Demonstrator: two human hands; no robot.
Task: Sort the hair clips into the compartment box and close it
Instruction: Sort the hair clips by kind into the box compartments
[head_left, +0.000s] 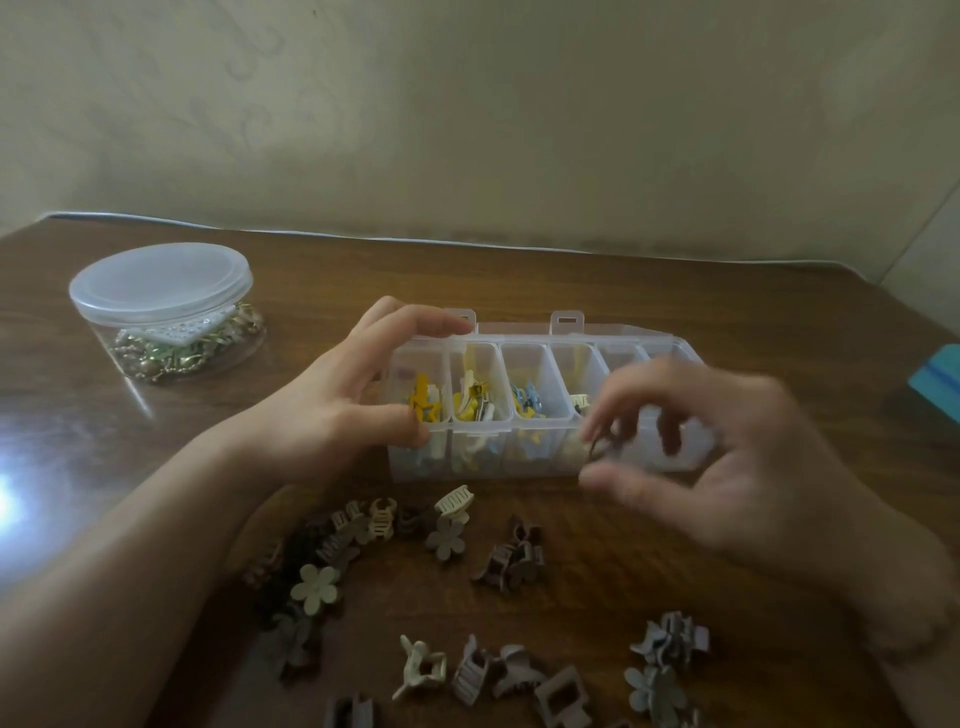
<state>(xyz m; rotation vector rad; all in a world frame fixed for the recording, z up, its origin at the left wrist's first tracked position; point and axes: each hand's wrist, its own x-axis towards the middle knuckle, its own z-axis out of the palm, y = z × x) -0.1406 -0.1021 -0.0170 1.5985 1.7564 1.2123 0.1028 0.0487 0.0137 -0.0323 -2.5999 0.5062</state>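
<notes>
The left hand (358, 395) grips the left end of the clear plastic compartment box (524, 410), which stands open on the brown wooden desk (571, 291), its long axis running left to right, lid hinged back. The blurred right hand (727, 467) pinches a small dark hair clip (597, 448) at the box's front wall. Best to steady the box, carry the clip over an empty right-hand compartment, and release low. Brown and beige claw clips (447, 540) lie unsorted nearer.

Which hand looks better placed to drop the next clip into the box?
Probably the right hand: it pinches a small dark clip beside the compartment box, while the left hand grips the box's left end.
</notes>
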